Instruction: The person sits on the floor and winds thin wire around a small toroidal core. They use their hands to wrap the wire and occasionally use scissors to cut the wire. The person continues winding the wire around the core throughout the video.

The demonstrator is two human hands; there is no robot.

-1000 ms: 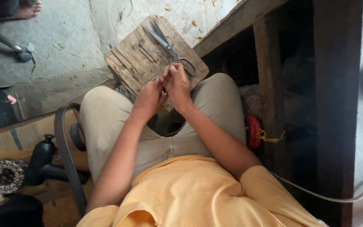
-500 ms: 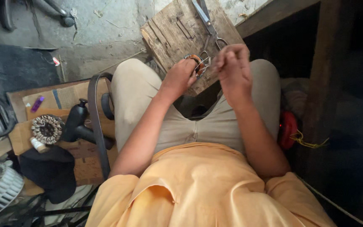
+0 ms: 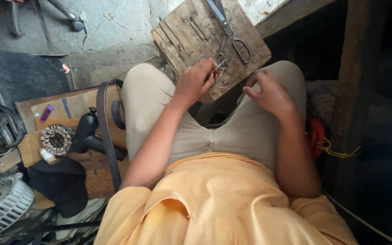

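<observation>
Fingers first: on my left hand (image 3: 195,81) they are curled tight and pinching a small coil of thin wire (image 3: 215,69), thumb pressed against the forefinger; on my right hand (image 3: 271,93) they are loosely bent and slightly spread, closed on nothing that I can see.

Working down from the big shapes, I see my yellow shirt (image 3: 214,204) filling the bottom of the view, and my beige trousers (image 3: 232,131) with both knees raised. A weathered wooden board (image 3: 191,31) lies just beyond my knees on the concrete floor (image 3: 114,41). My left forearm runs up and to the right from the elbow, wrist bent so the hand sits at the board's near edge. My right forearm comes up along my right thigh, and that hand hovers just above the knee, palm down, forefinger pointing left toward the other hand, well apart from it.

On the board lies a pair of metal scissors (image 3: 230,29), blades shut, handles toward me, close to the pinched wire. The wire piece looks like a small tangle with an orange-brown tint and pale strands sticking out to the right; I cannot tell its exact shape.

Off to my left I note a flat piece of cardboard (image 3: 75,106), a round motor winding with copper coils (image 3: 56,139), and a small purple lighter (image 3: 46,113).
</observation>
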